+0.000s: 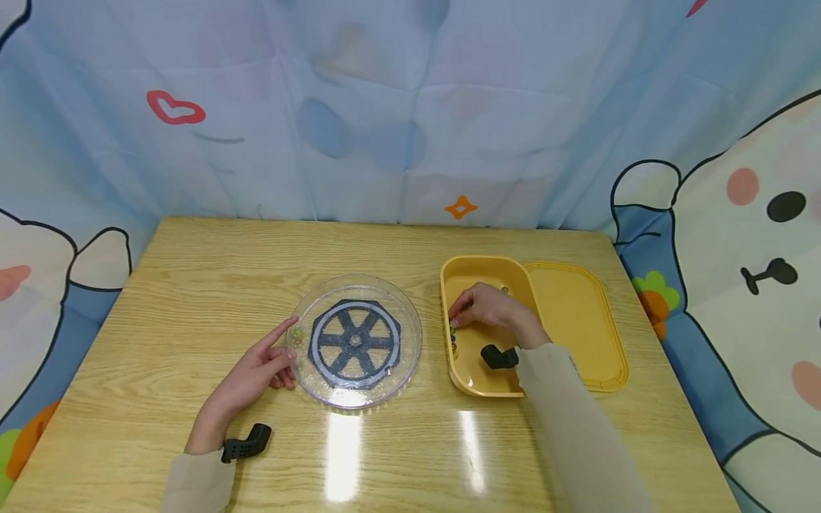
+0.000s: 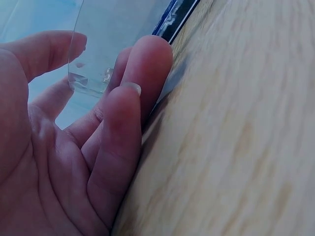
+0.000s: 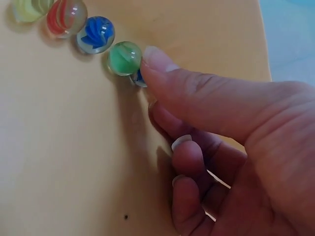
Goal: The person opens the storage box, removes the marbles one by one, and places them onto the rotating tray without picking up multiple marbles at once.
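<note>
A clear round dish (image 1: 409, 356) sits over a dark, spoked wheel-like piece (image 1: 355, 340), with a few small marbles (image 1: 297, 333) near its left rim. My left hand (image 1: 253, 374) rests thumb and straight index finger against that rim, the other fingers bent beside it. Inside a yellow box (image 1: 477, 381), my right hand (image 1: 490, 310) reaches to the left wall. There its thumb is right at a green marble (image 3: 124, 58) and partly covers a blue one (image 3: 139, 78). Whether its fingers pinch the covered marble, I cannot tell. Blue-swirled (image 3: 96, 35) and red-swirled marbles (image 3: 67, 17) line up beside them.
A yellow lid (image 1: 580, 328) lies against the box's right side. Another marble (image 1: 504, 289) is near the box's far side. Behind the wooden table (image 1: 385, 463) hangs a printed curtain (image 1: 359, 107). Black devices (image 1: 246, 443) are worn on both wrists.
</note>
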Available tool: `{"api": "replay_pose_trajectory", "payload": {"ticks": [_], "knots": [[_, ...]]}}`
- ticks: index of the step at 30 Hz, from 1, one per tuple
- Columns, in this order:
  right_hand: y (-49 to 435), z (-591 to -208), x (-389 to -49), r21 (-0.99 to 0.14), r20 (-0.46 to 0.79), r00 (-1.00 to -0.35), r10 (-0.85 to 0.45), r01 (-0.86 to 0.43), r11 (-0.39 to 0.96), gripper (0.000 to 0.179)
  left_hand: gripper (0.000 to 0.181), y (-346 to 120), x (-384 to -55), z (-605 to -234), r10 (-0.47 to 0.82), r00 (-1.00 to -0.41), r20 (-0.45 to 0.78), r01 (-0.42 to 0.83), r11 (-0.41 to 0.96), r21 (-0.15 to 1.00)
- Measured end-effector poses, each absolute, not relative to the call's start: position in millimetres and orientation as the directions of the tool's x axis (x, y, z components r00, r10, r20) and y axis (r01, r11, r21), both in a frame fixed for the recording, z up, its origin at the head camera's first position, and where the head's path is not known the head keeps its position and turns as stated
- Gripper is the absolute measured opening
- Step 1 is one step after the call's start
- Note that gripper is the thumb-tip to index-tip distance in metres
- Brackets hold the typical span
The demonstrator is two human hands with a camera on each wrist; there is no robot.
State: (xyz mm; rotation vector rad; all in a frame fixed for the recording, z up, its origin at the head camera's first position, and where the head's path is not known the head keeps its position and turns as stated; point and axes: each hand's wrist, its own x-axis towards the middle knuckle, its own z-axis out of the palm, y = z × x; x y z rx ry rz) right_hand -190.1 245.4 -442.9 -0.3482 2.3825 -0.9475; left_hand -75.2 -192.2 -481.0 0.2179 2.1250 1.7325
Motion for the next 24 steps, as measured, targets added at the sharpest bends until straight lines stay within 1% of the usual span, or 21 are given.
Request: {"api": "replay_pose_trajectory", "payload": {"ticks": [6, 12, 17, 24], "knots": [[248, -441, -189, -0.709, -0.351, -0.827, -0.440, -0.072, 0.702, 0.014, 0.061, -192, -75, -480, 0.357, -0.913, -0.198, -0.119, 0.230, 0.966], [250, -432, -189, -0.742, -0.353, -0.833, -0.427, -0.029, 0.670, 0.014, 0.061, -192, -75, -479, 0.356, -0.912, -0.201, -0.126, 0.223, 0.967], [251, -423, -188, -0.773, -0.348, -0.843, -0.410, 0.011, 0.634, 0.017, 0.061, -192, -75, -480, 0.359, -0.912, -0.197, -0.123, 0.219, 0.968], [251, -409, -184, -0.790, -0.314, -0.867, -0.388, 0.012, 0.613, 0.019, 0.060, -192, -74, -479, 0.357, -0.915, -0.189, -0.115, 0.220, 0.969]]}}
